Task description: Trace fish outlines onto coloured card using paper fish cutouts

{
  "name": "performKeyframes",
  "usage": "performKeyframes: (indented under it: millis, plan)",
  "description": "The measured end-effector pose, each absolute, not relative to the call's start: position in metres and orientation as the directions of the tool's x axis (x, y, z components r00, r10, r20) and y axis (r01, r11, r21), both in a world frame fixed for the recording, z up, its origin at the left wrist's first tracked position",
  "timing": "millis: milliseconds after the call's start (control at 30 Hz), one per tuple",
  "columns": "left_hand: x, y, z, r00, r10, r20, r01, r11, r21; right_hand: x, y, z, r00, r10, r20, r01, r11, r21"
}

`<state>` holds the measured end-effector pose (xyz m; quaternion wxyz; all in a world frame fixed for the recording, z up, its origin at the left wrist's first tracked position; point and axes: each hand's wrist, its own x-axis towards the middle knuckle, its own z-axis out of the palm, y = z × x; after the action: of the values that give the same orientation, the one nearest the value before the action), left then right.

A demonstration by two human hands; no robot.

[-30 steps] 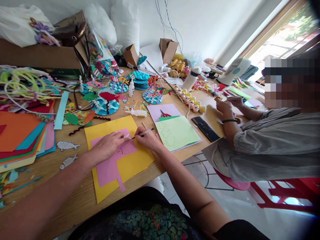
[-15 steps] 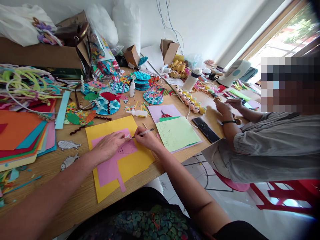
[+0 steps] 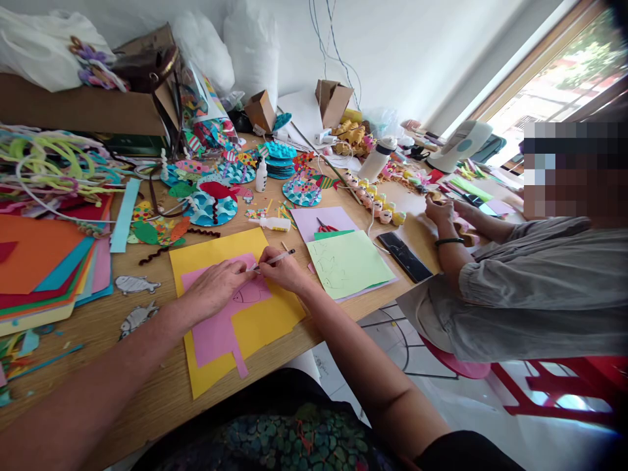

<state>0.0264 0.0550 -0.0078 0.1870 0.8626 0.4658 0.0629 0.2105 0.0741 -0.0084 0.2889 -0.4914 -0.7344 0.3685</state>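
Observation:
A pen (image 3: 279,257) is in my right hand (image 3: 285,271), its fingers closed round it and its tip low over the pink paper (image 3: 213,337). My left hand (image 3: 216,286) lies on that paper, fingers stretched out and pressing down, fingertips close to the pen tip. A small white piece near those fingertips is mostly covered. Below them, a fish outline (image 3: 248,296) is drawn on the pink sheet. Under the pink sheet lies a larger yellow sheet (image 3: 275,324). Two grey-and-white fish cutouts (image 3: 137,284) rest on the table to the left.
Pale green paper (image 3: 350,261) with faint drawings, red-handled scissors (image 3: 326,226) and a black phone-like slab (image 3: 405,255) lie to the right. Glue bottles (image 3: 275,224) and fish crafts stand behind. Stacked coloured paper (image 3: 44,255) is at left. A co-worker in a grey sleeve (image 3: 530,268) sits at right.
My right hand and the pen have shifted slightly left, closer to my left fingertips, and the pen's angle is a little different. The co-worker's hands have moved slightly.

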Motion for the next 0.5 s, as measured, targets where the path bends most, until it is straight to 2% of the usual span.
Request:
performKeyframes:
  millis: [367,500]
  plan:
    - [0.0238,0.0549,-0.0113,0.637,0.771,-0.025,0.749,-0.611,0.254,0.2113,0.0744,-0.0070,-0.361,0.931,0.059,0.491,0.244,-0.836]
    - [0.0235,0.0564,-0.0119,0.628,0.777,-0.032,0.754,-0.598,0.273,0.2103,0.0739,-0.0060,-0.350,0.936,0.046,0.506,0.231,-0.831]
